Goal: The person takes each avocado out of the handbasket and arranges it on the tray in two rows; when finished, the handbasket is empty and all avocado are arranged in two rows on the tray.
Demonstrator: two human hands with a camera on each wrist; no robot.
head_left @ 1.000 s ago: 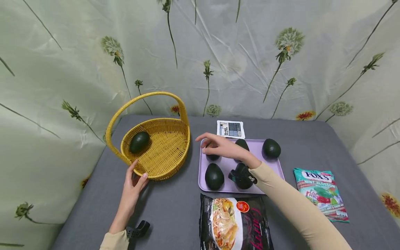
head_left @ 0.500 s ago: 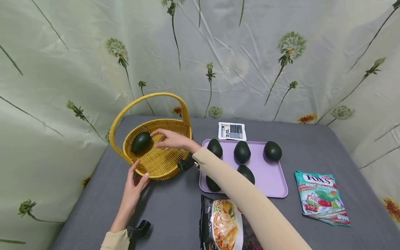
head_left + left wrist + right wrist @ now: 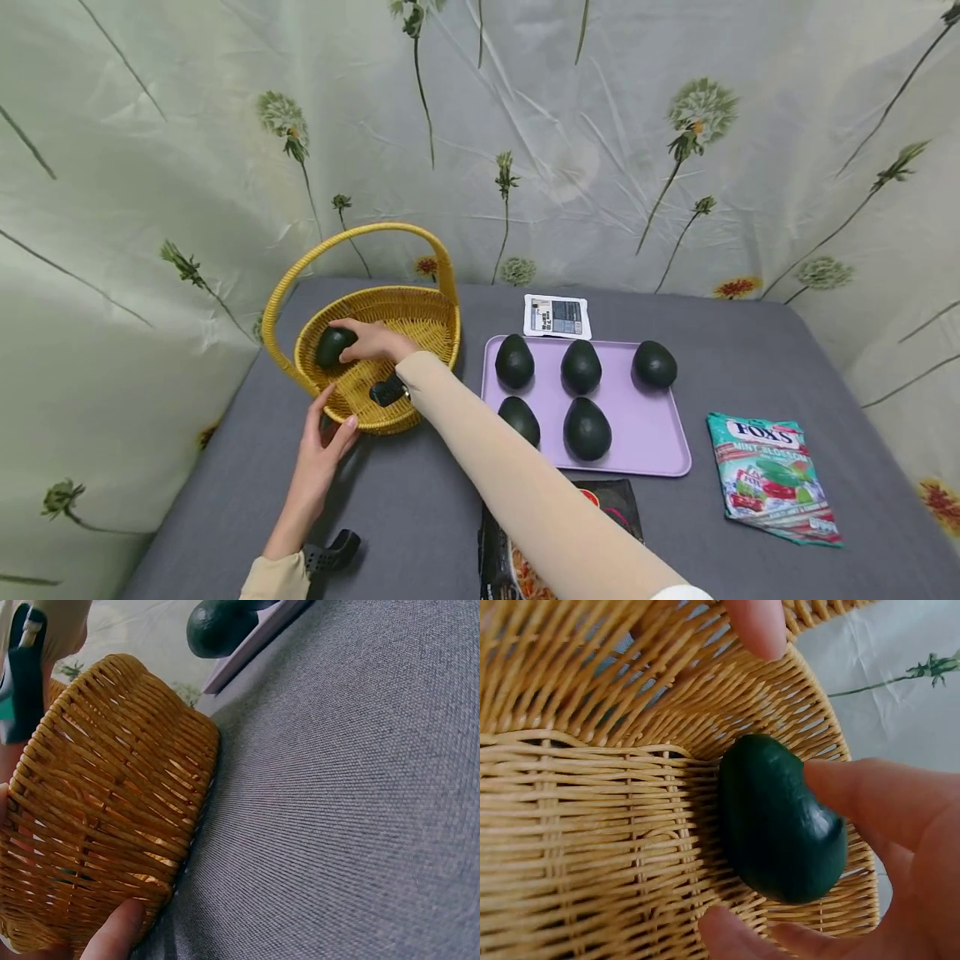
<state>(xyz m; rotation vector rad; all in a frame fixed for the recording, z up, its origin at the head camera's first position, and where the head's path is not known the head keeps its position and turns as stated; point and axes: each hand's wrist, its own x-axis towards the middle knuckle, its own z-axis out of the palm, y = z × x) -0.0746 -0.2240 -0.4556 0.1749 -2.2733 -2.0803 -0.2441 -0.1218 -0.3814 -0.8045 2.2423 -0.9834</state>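
Observation:
My right hand point(image 3: 375, 340) reaches inside a yellow wicker basket point(image 3: 427, 321) and grips a dark green avocado point(image 3: 780, 825) at the basket's left end. In the right wrist view, a digit presses the avocado's side while other fingertips point(image 3: 724, 930) curl beneath it. The left hand point(image 3: 318, 454) holds the basket's near rim. One of its fingertips point(image 3: 759, 626) shows over the wall, and another point(image 3: 120, 930) rests low against the outer weave. Several more avocados point(image 3: 587, 429) sit on a lilac tray point(image 3: 645, 442) to the right.
A white printed packet point(image 3: 557, 317) lies behind the tray. A black noodle packet point(image 3: 618, 500), partly hidden by the right sleeve, lies in front. A teal Fox's candy bag point(image 3: 772, 479) is at the far right. The basket's tall handle point(image 3: 356, 233) arches over it.
My right hand has swung left from over the tray into the basket and taken hold of the avocado there. The left hand stays at the rim.

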